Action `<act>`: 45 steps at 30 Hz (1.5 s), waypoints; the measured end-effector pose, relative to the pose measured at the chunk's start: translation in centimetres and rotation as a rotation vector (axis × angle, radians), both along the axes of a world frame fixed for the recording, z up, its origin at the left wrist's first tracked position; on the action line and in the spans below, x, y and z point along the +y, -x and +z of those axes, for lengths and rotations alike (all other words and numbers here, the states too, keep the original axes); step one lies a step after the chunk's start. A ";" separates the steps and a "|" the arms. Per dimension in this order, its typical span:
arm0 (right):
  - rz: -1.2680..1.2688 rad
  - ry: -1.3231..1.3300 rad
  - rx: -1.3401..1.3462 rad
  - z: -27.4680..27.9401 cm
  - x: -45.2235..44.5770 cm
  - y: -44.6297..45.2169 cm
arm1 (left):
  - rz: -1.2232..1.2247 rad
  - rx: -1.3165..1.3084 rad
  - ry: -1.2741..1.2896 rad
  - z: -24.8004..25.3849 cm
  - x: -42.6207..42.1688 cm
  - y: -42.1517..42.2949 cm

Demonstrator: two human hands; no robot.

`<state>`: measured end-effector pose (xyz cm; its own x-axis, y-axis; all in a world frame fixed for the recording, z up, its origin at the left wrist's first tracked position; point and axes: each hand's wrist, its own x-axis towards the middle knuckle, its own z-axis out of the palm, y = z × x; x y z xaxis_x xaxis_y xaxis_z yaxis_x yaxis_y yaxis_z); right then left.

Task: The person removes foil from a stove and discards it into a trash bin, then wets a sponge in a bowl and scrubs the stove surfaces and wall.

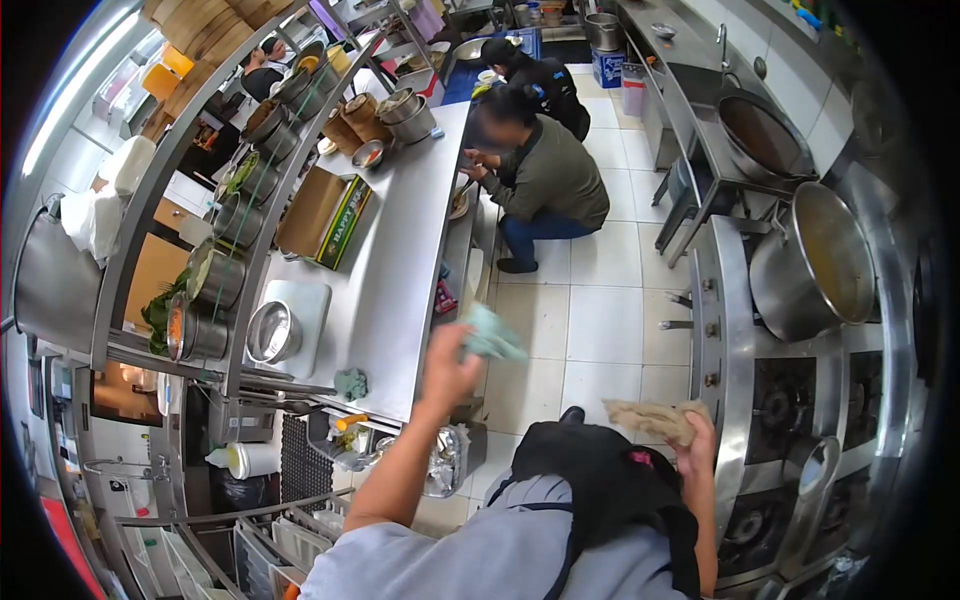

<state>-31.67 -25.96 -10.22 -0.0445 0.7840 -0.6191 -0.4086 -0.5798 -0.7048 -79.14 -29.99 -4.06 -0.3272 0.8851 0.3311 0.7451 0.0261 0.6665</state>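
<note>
Both cloths are off any surface and neither is laid down: the left hand (450,374) grips the green cloth (493,334) at its fingertips, the right hand (697,446) the brown cloth (648,419).

Steel counter (383,245): I see an open cardboard box (323,218), white board (297,322) with metal bowl (273,332), green cloth (351,384), stacked pots (408,118).

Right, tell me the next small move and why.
Probably bring the left hand in over the steel counter: its green cloth is out past the counter's edge, above the floor, while the right hand holds a brown cloth.
</note>
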 end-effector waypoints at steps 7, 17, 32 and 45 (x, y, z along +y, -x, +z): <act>-0.140 0.101 -0.239 -2.1 -7.6 -5.2 | 0.682 0.050 0.364 -11.8 -4.6 28.7; 0.217 0.277 -0.978 -6.1 -22.5 -14.1 | 0.481 0.379 0.456 -20.8 -3.3 24.6; -0.307 0.259 -0.947 -12.5 -29.7 -16.8 | 0.122 0.791 0.140 -12.4 2.9 16.4; -0.584 0.133 -1.468 -12.0 -26.5 -19.9 | -1.454 0.062 0.146 -10.0 10.1 -46.1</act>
